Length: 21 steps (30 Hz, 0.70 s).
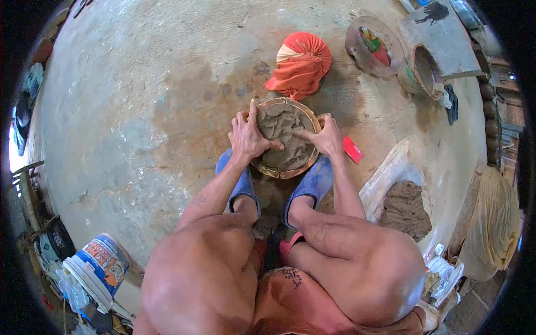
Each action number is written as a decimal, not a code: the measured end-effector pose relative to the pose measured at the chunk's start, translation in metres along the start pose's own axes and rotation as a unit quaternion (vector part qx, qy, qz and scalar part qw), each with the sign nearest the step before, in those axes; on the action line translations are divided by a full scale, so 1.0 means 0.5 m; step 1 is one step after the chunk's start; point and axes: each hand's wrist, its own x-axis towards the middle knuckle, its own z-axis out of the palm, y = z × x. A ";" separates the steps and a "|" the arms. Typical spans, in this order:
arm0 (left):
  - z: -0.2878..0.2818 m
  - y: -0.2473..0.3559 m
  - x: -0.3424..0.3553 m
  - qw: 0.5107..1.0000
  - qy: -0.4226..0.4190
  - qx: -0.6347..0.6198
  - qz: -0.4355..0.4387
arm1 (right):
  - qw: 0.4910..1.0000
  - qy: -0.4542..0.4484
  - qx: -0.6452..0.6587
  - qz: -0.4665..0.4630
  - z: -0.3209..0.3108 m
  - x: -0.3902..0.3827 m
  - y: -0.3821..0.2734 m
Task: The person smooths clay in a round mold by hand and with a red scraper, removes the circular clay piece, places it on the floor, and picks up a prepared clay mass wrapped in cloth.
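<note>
A round, shallow mould (pixel 314 120) with a worn brownish rim stands on the floor between my feet. Grey, wet clay (pixel 285 134) fills it, its surface lumpy and uneven. My left hand (pixel 247 135) grips the mould's left side, index finger stretched along the rim and thumb pressed on the clay. On the opposite side my right hand (pixel 328 137) curls its fingers around the outer edge, with its thumb reaching in onto the clay. The mould's underside is hidden. An orange-red cloth bundle (pixel 302 64) sits just beyond the mould.
Right of my right hand lies a small red piece (pixel 353 149). More clay (pixel 406 209) rests on a whitish sheet (pixel 385 174). Far right are a translucent basin (pixel 357 42), a tipped bucket (pixel 427 70) and a grey board (pixel 441 33). A white-and-blue bucket (pixel 100 265) stands near left.
</note>
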 end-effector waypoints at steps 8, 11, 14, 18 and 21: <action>0.020 0.038 0.041 0.994 0.012 0.061 -0.084 | 0.994 0.055 -0.096 -0.001 0.031 0.062 -0.020; 0.010 0.053 0.034 0.998 -0.008 0.057 -0.024 | 0.969 -0.048 0.241 0.020 0.007 0.070 0.050; 0.003 -0.034 0.032 0.998 0.025 0.023 0.053 | 0.976 -0.045 0.211 0.026 -0.001 0.020 0.011; 0.006 -0.107 -0.012 0.984 -0.001 -0.020 0.177 | 0.985 0.073 -0.153 0.026 0.003 -0.034 0.035; 0.002 -0.067 -0.051 0.993 -0.043 -0.027 0.107 | 0.989 0.066 -0.106 0.083 0.021 -0.086 0.039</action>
